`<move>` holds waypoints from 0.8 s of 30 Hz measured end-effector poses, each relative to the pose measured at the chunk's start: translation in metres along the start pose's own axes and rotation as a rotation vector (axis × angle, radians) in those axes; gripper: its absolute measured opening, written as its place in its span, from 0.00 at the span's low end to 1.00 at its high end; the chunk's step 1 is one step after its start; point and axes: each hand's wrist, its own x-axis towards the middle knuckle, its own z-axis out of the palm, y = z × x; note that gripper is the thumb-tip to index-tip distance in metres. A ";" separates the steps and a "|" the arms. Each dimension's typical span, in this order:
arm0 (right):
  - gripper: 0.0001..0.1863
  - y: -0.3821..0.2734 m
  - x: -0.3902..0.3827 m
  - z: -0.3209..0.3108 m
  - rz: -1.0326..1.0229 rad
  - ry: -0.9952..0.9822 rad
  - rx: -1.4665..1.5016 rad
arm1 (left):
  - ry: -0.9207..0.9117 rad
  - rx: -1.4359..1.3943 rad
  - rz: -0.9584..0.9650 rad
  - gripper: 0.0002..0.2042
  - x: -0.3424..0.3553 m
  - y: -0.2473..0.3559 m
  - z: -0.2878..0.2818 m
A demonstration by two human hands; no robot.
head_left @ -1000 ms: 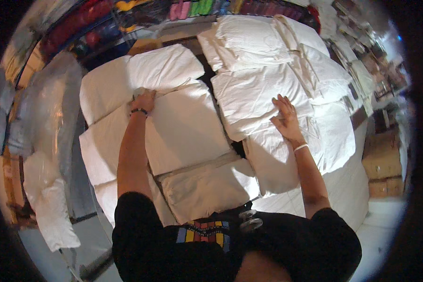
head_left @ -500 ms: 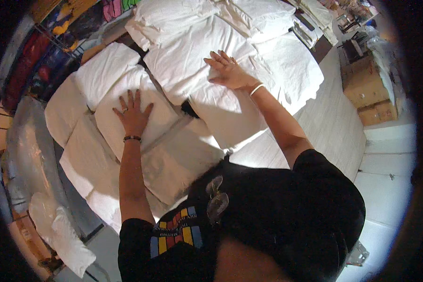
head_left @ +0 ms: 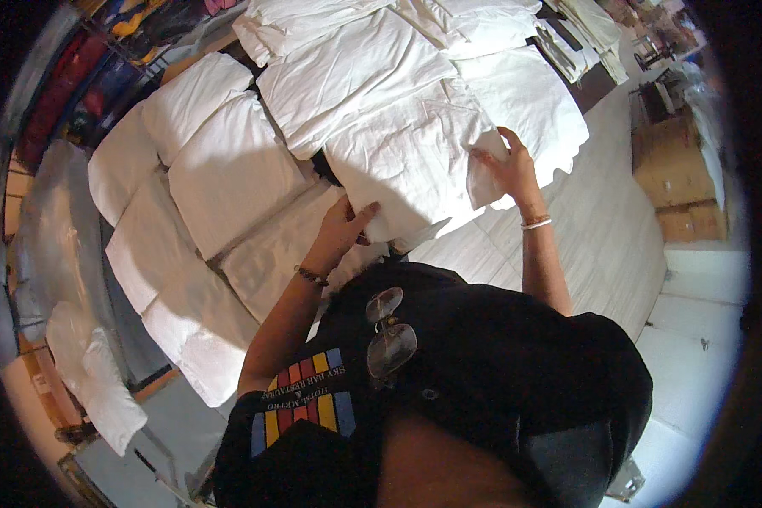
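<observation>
Pale floor [head_left: 694,339], stacked brown boxes [head_left: 676,173]

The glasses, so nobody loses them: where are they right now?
In the head view, the glasses rest against the black shirt, below the picture's middle, above and right of its striped print and below the left hand.
</observation>
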 end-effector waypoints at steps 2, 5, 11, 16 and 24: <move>0.32 -0.020 0.005 -0.005 -0.161 0.060 0.204 | 0.027 -0.139 0.117 0.18 -0.004 0.010 0.012; 0.24 -0.047 0.019 -0.012 -0.442 0.064 0.597 | -0.032 -0.524 0.178 0.18 -0.004 0.019 0.001; 0.30 -0.017 0.045 -0.024 -0.101 -0.141 0.471 | -0.068 -0.757 0.187 0.20 0.012 0.009 -0.006; 0.37 0.005 0.037 -0.001 0.039 -0.183 0.406 | 0.167 -0.612 0.136 0.33 0.008 0.018 0.027; 0.26 -0.041 -0.002 -0.075 -0.393 -0.156 0.343 | -0.202 -0.794 0.016 0.25 -0.039 0.038 0.033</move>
